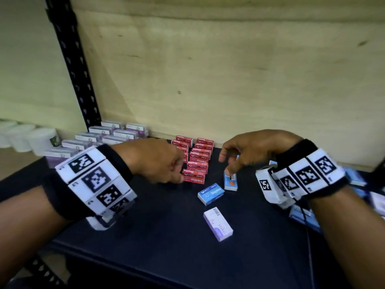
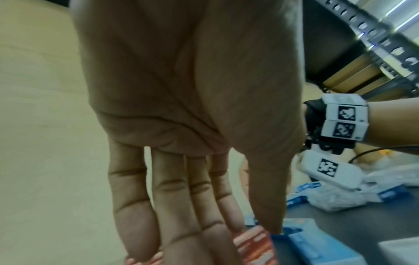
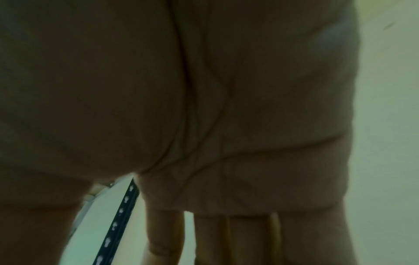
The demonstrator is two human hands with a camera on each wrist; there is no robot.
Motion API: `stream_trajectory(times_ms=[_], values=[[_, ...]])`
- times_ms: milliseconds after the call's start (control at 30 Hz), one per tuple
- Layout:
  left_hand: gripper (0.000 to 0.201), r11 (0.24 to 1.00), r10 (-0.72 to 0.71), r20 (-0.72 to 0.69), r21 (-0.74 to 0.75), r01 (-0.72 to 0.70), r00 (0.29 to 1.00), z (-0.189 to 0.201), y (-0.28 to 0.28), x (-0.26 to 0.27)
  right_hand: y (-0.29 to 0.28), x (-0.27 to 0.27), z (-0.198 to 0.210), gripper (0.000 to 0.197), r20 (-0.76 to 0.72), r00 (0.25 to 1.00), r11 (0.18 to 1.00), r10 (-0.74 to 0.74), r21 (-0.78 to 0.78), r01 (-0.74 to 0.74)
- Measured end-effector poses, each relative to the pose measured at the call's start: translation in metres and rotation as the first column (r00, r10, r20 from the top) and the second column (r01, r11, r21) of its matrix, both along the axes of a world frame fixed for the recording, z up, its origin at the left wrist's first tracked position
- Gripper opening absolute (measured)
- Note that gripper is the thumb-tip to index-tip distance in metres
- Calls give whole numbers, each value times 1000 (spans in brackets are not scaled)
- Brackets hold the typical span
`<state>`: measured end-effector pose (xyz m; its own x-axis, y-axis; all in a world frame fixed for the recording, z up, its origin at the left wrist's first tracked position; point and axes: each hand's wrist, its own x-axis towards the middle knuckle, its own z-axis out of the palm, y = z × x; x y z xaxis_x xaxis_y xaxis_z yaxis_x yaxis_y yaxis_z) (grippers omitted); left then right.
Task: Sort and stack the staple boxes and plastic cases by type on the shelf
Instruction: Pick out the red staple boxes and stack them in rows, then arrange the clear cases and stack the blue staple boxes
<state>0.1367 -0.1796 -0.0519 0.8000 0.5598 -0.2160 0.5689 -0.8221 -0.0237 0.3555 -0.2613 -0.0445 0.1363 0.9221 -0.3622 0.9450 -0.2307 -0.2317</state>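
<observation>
Two stacks of red staple boxes stand at the back of the dark shelf. My left hand reaches to the front red box with fairly straight fingers; the left wrist view has the fingertips on a red box. My right hand pinches the top end of a blue staple box that stands on end. Another blue box lies flat beside it. A pale purple box lies nearer me. The right wrist view is dark and has only the palm and hanging fingers.
Clear plastic cases sit in rows at the back left beside a black slotted post. More blue boxes and a crumpled plastic bag lie at the right. A plywood wall closes the back. White tubs stand far left.
</observation>
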Motion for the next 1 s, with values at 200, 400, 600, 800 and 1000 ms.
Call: stream_trajectory(times_ms=[200, 400, 600, 800, 1000], values=[[33, 996, -78, -82, -59, 73, 994, -15, -26, 33, -17, -5, 22, 36, 26, 1000, 996, -1, 92, -1], [40, 995, -83, -115, -68, 75, 990, -21, -28, 44, -17, -5, 7, 56, 222, 975, 993, 28, -120, -1], [42, 988, -99, -124, -127, 83, 987, -22, -27, 46, -3, -18, -1, 82, 342, 934, 958, 98, -287, 4], [38, 984, -121, -115, -144, 104, 986, -22, -28, 49, 7, -31, -13, 74, 362, 918, 958, 159, -282, -55], [34, 979, -149, -101, -154, 132, 984, -21, -27, 55, -1, -8, 0, 61, 298, 950, 973, 96, -228, -27]])
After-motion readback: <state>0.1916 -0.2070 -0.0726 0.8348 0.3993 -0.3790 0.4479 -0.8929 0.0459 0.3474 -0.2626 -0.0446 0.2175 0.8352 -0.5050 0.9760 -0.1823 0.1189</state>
